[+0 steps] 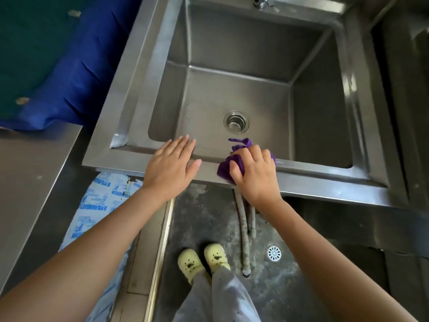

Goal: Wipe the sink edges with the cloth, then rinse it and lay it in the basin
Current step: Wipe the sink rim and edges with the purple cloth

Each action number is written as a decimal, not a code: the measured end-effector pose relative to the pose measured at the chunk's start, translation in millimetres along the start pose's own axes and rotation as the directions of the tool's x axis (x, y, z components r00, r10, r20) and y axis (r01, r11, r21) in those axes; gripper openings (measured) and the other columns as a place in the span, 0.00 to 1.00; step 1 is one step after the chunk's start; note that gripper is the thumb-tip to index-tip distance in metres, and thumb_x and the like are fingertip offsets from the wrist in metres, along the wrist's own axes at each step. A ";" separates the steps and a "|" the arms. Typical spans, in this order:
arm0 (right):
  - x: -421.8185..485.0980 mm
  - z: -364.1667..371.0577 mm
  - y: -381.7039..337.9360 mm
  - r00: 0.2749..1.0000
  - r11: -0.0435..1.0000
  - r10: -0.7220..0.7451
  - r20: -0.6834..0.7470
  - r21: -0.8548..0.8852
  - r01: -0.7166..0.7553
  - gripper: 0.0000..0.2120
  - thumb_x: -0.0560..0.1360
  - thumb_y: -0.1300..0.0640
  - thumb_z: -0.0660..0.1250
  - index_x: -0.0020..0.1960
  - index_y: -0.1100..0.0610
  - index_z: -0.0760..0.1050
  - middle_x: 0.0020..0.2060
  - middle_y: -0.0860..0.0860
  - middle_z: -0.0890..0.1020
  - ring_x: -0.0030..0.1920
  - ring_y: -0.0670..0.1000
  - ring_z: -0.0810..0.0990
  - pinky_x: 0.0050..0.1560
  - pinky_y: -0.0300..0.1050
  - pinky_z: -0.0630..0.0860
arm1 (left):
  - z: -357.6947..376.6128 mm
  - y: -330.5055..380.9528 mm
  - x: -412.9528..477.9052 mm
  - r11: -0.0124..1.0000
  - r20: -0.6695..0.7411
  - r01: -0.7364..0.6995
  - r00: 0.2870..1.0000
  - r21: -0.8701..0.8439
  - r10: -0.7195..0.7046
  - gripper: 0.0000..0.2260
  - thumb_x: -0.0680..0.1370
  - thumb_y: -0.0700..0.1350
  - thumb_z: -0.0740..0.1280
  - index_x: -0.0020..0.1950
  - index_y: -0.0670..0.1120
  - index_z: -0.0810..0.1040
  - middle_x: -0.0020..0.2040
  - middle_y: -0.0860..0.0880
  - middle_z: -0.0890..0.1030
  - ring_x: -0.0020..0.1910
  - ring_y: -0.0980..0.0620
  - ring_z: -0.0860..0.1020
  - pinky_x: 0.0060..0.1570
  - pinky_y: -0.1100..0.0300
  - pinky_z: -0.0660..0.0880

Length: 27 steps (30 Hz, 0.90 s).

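2 hands are on the near edge of the sink [325, 182], the side closest to the person. The left hand [170, 163] lies flat and relaxed on that edge, fingers straight, holding nothing. Just beside it, the right hand [255, 173] is curled over the cloth [224, 168], a bunched purple rag pressed to the same edge, with a loose tail poking over the lip toward the drain [236, 122].

To my eye the job is in its 1st part, the wiping. The cloth sits about midway along the near edge, so the stretch toward the sink's right corner looks left to do. I cannot tell whether the other 3 edges have had their turn; the steel shows streaks and glare all round. No water runs and the cloth is not down in the basin [209, 101], so rinsing and laying it there are both left.

Most of the cloth is under the right hand, so how big or wet it is cannot be made out. The tap [261, 1] at the sink's far edge is cut off; only its base shows. The sink's right side runs into shadow. A pale patch [119, 140] at the sink's near left corner may be tape or glare.
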State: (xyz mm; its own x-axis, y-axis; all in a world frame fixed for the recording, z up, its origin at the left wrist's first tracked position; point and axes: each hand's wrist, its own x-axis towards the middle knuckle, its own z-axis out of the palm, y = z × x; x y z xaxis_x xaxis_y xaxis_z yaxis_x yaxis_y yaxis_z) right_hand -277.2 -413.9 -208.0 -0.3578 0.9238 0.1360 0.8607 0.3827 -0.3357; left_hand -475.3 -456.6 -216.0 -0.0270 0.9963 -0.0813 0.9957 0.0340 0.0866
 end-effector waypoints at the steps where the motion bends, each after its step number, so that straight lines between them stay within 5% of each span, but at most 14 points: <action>1: -2.5 -2.1 3.6 1.000 1.000 0.024 0.005 -0.011 -0.024 0.18 0.74 0.47 0.54 0.50 0.58 0.76 0.44 0.57 0.77 0.41 0.60 0.72 0.46 0.53 0.72 | 0.1 -0.2 0.4 1.000 0.006 0.003 1.000 -0.005 -0.003 0.32 0.77 0.59 0.38 0.75 0.44 0.59 0.75 0.46 0.62 0.75 0.51 0.59 0.74 0.56 0.50; 6: -4.1 -4.9 -9.5 0.993 0.993 0.114 -0.004 -0.016 -0.114 0.21 0.72 0.49 0.53 0.53 0.59 0.77 0.49 0.58 0.80 0.45 0.62 0.74 0.47 0.52 0.71 | 0.0 -0.1 1.6 1.000 0.037 -0.007 0.999 0.022 0.006 0.31 0.78 0.58 0.39 0.73 0.43 0.62 0.74 0.46 0.64 0.74 0.51 0.61 0.73 0.56 0.52; 13: 15.6 11.7 -41.1 0.997 0.998 -0.016 0.076 0.063 0.011 0.20 0.74 0.45 0.55 0.53 0.55 0.79 0.50 0.50 0.83 0.48 0.55 0.76 0.50 0.51 0.74 | 1.3 1.4 3.2 1.000 0.048 0.005 0.999 0.023 -0.006 0.28 0.79 0.55 0.44 0.69 0.41 0.70 0.69 0.43 0.72 0.70 0.48 0.69 0.71 0.52 0.61; 27: -26.9 -28.5 75.8 0.990 0.992 0.123 -0.073 0.013 -0.122 0.13 0.73 0.50 0.60 0.49 0.55 0.77 0.45 0.51 0.82 0.44 0.55 0.74 0.47 0.48 0.71 | -11.5 47.3 4.8 0.998 0.118 0.007 0.993 -0.064 0.001 0.27 0.80 0.56 0.42 0.76 0.45 0.55 0.77 0.46 0.56 0.77 0.51 0.52 0.74 0.57 0.44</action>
State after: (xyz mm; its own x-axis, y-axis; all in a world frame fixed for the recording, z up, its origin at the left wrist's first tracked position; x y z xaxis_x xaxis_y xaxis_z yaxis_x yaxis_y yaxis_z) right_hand -192.0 -409.7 -210.6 -0.2217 0.9616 0.1617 0.8934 0.2668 -0.3615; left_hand -429.3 -449.3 -200.9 -0.0156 0.9801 -0.1979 0.9877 0.0460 0.1497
